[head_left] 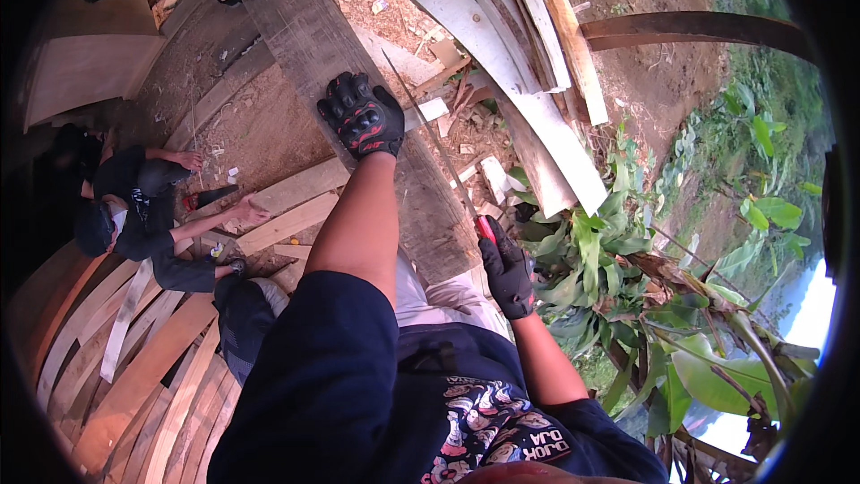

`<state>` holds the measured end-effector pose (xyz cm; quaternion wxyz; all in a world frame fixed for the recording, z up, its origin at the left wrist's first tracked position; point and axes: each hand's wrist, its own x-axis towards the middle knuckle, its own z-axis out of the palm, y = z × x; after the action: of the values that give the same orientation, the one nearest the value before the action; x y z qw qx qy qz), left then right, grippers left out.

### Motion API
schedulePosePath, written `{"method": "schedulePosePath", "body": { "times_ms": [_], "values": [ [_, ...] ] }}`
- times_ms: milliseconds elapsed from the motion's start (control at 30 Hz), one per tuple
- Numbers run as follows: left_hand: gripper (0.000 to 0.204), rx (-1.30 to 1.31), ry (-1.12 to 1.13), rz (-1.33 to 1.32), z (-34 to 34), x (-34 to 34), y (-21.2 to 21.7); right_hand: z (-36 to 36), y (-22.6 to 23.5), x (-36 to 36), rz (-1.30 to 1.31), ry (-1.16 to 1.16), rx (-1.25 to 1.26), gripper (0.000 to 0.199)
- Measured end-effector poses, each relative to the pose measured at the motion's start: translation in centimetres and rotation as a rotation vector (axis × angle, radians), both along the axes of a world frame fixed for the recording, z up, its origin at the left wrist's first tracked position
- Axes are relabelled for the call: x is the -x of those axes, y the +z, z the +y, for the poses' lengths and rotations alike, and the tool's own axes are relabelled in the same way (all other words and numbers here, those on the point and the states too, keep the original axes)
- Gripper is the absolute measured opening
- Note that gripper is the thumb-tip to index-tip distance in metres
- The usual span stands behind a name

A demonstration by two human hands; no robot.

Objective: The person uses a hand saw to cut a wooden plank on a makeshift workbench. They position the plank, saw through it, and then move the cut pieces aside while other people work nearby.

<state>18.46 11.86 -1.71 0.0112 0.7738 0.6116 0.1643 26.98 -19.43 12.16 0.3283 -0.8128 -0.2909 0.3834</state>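
My left hand [362, 116], in a black glove with red marks, presses on a thick weathered plank [309, 27] with its fingers bent. A short pale wood piece [426, 114] juts out from under it, past the plank's right edge; the rest is hidden by the glove. Lower right, my right hand [509, 276], gloved too, is closed round the red handle of a handsaw [445, 159]. The long thin blade slants up and left, crossing by the outer end of the pale piece. Whether its teeth touch the wood, I cannot tell.
Curved pale boards [502, 45] lie stacked at the upper right, above leafy plants [591, 242]. A co-worker [134, 206] sits at the left with a hand stretched out. Long slats [143, 376] fan out at the lower left. Chips and offcuts [491, 177] litter the ground.
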Motion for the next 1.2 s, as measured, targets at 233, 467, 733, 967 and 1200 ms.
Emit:
{"method": "schedulePosePath", "body": {
  "times_ms": [233, 467, 733, 967, 1200],
  "values": [
    [0.033, -0.12, -0.048, -0.053, 0.1, 0.4, -0.3, -1.6, 5.5, 0.0, 0.172, -0.13, 0.042, 0.051],
    [0.034, -0.032, -0.21, -0.134, 0.1, 1.9, 1.0, -6.6, 11.3, -0.4, -0.007, -0.061, 0.105, 0.058],
    [0.051, 0.19, -0.876, -0.018, -0.5, 4.9, 4.6, -8.3, 11.0, 0.1, 0.032, -0.149, 0.114, 0.057],
    [0.051, 0.102, -0.767, -0.093, 0.8, 4.6, 2.4, -6.9, 10.6, 0.7, 0.083, -0.177, 0.041, 0.057],
    [0.049, -0.028, -0.432, -0.1, 0.5, 3.0, 1.0, -4.4, 10.3, 0.9, 0.14, -0.15, 0.033, 0.057]
  ]
}}
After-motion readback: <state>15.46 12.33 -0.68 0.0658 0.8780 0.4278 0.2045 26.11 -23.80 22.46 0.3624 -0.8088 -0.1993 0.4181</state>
